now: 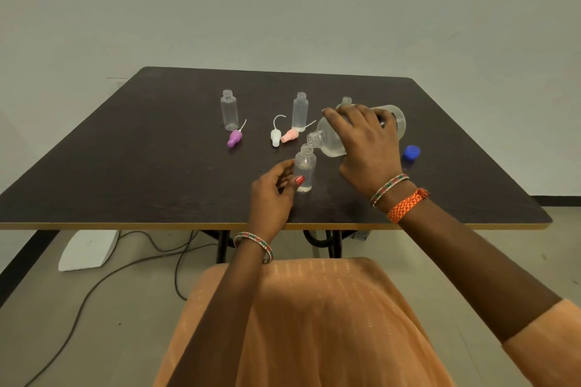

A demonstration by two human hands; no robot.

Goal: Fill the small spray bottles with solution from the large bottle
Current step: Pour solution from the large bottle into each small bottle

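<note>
On the dark brown worktop point(125, 166), the right hand point(366, 141) grips the large clear plastic bottle point(330, 138), tipped so its mouth meets the neck of a small clear spray bottle point(304, 170). The left hand point(273, 192) pinches that upright small bottle, which seems partly filled.

No readable text anywhere. Large bottle point(330, 141) and small bottles point(229, 110) carry no legible labels, brands or numbers; blue cap point(411, 152) shows no marking that can be made out.
</note>
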